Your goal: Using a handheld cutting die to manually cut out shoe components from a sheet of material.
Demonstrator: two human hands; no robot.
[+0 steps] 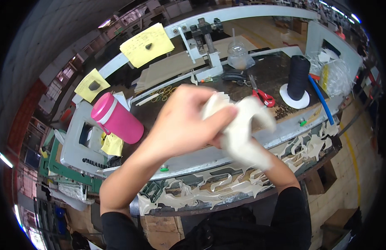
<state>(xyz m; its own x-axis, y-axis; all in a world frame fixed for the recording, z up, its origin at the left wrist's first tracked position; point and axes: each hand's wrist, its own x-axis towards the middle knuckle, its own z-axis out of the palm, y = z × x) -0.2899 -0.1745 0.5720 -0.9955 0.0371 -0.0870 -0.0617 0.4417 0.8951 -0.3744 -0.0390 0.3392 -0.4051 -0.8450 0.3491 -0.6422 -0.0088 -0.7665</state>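
Observation:
My left hand (189,118) is raised over the middle of the bench, its thumb and fingers closed on cream-coloured cut pieces (239,129). These pieces look thin and flexible, stacked together, with curved outlines; motion blurs them and I cannot count them. Behind them is my right hand, mostly hidden, with its forearm (280,171) coming up from the lower right. Whether its fingers grip the pieces does not show. Beyond the hands lie red-handled scissors (264,98) and a large cone of black thread (298,77) on a white base.
A pink jug (118,118) stands left on the bench. Cream offcuts (218,185) fill the trough along the near edge. Toward the back are a clear plastic cup (238,56), a metal fixture (207,41) and yellow papers (147,43). A blue tube (322,100) runs down the right side.

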